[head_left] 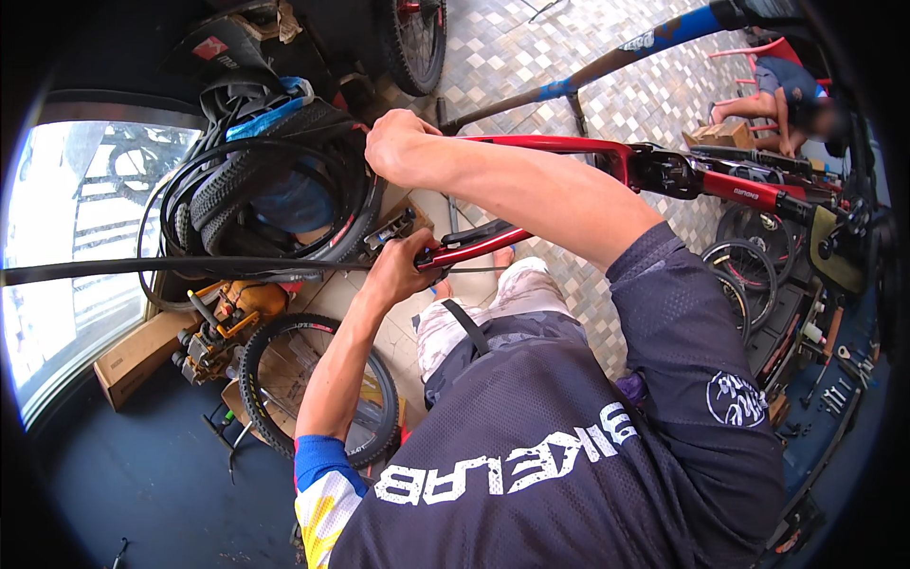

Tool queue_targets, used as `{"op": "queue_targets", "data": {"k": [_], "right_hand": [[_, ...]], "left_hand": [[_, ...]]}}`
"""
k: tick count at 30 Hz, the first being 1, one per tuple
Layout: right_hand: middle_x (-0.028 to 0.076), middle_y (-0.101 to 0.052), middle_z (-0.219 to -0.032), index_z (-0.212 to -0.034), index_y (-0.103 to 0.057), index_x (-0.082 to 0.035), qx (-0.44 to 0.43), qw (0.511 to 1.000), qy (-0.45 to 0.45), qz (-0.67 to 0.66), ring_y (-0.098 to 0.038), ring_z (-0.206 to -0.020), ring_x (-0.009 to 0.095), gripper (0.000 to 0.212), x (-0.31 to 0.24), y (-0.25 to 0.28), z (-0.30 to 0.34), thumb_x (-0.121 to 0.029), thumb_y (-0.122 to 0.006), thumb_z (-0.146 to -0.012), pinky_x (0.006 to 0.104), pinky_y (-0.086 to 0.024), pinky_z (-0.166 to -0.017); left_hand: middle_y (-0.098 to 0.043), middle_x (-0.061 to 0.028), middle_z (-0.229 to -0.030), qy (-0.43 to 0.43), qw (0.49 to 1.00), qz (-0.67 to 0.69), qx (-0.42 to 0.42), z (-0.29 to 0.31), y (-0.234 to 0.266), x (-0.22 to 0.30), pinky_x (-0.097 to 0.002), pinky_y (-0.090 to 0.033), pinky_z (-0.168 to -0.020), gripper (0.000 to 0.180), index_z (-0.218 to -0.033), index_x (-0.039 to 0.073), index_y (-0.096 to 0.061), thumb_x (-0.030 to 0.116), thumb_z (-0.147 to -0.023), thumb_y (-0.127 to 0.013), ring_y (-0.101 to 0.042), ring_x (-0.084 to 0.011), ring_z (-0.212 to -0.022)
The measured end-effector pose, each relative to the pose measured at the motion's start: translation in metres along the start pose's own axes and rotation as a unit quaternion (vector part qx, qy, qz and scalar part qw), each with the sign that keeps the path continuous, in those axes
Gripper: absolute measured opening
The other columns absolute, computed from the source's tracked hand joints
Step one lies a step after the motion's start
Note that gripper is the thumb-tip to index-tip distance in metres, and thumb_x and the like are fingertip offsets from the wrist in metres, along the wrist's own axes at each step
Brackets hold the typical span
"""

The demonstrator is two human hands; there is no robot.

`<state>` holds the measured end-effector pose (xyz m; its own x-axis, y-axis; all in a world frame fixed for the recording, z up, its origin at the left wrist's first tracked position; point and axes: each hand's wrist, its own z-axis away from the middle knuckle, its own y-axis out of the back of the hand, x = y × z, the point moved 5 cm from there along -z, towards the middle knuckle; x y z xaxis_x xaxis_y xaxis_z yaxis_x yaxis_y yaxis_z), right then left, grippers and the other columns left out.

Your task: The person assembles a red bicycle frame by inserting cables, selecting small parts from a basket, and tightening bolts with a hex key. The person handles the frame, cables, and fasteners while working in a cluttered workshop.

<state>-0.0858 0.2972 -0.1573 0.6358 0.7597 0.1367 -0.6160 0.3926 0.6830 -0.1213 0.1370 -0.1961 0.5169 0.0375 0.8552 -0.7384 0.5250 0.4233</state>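
Observation:
A red bicycle frame (749, 189) stretches across the upper middle, its two red arms pointing left toward my hands. My left hand (400, 268) is closed around the end of the lower red tube (488, 245), which has a black strip along it. Higher up, my right hand (403, 147) is curled shut close to the end of the upper red tube (545, 143). Its fingers are turned away, so what they hold is hidden. My right forearm crosses over part of the frame. A long black bar or hose (161, 270) runs from the left edge toward my left hand.
Black tires (227, 213) hang in a bundle at left, above a wheel (318, 384) and a cardboard box (142, 356). A blue and black tube (607, 57) passes overhead. At right are more wheels (744, 270), wrenches (836, 394) and a seated person (782, 85).

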Motion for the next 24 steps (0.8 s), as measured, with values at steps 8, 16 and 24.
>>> {"op": "queue_targets", "data": {"k": [8, 16, 24], "right_hand": [[0.007, -0.078, -0.104, -0.11, -0.079, -0.007, 0.009, 1.0, -0.006, -0.005, -0.076, -0.089, 0.029, 0.03, 0.01, 0.004, 0.0, -0.009, -0.079, -0.08, 0.0456, -0.066, -0.062], [0.007, -0.078, -0.103, -0.11, -0.079, -0.006, 0.021, 1.0, -0.013, -0.016, -0.076, -0.09, 0.028, 0.029, 0.017, 0.005, -0.007, -0.009, -0.078, -0.081, 0.0454, -0.066, -0.063], [0.007, -0.078, -0.105, -0.111, -0.079, -0.007, 0.028, 0.998, -0.031, -0.037, -0.075, -0.094, 0.028, 0.028, 0.013, 0.015, -0.004, -0.01, -0.076, -0.084, 0.0504, -0.065, -0.064]], "left_hand": [[-0.073, -0.0168, -0.088, 0.006, 1.0, -0.016, -0.006, -0.013, 0.002, -0.005, -0.0347, -0.053, -0.075, 0.028, -0.096, -0.001, -0.062, 0.005, -0.074, -0.078, -0.072, -0.0245, -0.08], [-0.074, -0.0173, -0.091, 0.014, 1.0, -0.021, -0.019, -0.02, 0.008, -0.008, -0.0362, -0.054, -0.078, 0.027, -0.096, -0.001, -0.063, 0.004, -0.074, -0.077, -0.074, -0.0274, -0.085], [-0.073, -0.019, -0.092, -0.019, 0.999, -0.03, -0.008, -0.01, 0.019, 0.002, -0.0369, -0.055, -0.078, 0.028, -0.099, -0.001, -0.066, 0.003, -0.073, -0.076, -0.073, -0.031, -0.086]]}}
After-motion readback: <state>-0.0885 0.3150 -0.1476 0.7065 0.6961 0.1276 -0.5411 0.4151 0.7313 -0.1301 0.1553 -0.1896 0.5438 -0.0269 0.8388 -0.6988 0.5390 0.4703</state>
